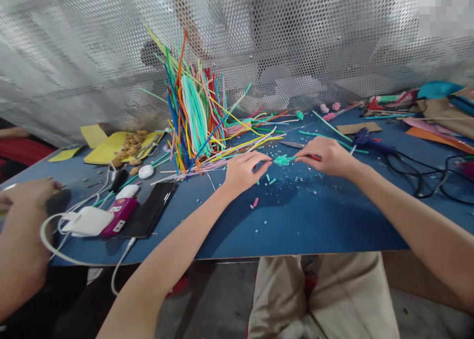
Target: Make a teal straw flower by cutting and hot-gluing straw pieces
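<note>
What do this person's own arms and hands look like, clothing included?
The left hand and right hand are bare, with no gloves or watch visible. No sleeve shows on the left arm or right arm. Below are beige trousers.

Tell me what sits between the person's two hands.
The head view shows a small green tuft between the left hand and the right hand.
</note>
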The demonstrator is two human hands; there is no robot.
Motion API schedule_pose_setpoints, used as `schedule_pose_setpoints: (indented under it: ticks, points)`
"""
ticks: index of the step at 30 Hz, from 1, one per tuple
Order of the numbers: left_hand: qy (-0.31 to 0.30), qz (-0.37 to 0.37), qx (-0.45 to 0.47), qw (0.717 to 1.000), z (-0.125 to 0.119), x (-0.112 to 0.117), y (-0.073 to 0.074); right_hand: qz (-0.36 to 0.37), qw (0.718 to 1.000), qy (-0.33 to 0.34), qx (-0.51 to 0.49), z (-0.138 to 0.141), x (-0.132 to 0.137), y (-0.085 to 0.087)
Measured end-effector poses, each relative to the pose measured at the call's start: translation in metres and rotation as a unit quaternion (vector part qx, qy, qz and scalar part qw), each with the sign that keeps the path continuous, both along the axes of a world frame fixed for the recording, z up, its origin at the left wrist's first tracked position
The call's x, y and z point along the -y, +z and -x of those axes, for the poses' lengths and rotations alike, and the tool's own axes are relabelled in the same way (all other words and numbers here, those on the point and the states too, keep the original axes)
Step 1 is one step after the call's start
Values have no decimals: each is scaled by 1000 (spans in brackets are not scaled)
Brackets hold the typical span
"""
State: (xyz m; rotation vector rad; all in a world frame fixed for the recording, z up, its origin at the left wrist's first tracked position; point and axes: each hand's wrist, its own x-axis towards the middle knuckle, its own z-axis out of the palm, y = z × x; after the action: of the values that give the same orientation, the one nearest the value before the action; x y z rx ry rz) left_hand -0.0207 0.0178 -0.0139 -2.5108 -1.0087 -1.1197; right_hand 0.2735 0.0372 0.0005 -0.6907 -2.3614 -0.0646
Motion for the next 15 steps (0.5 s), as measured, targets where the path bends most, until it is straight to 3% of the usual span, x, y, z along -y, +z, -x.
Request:
schedule_pose_setpoints:
  ticks: [8, 15]
  points:
    - [-30, -16, -17, 999, 0, -2, 0, 4, 1000, 6, 21, 1, 0, -4]
    - [-13, -12, -28, 999, 0, -3, -3, 12, 1000, 17, 8, 5, 5, -1]
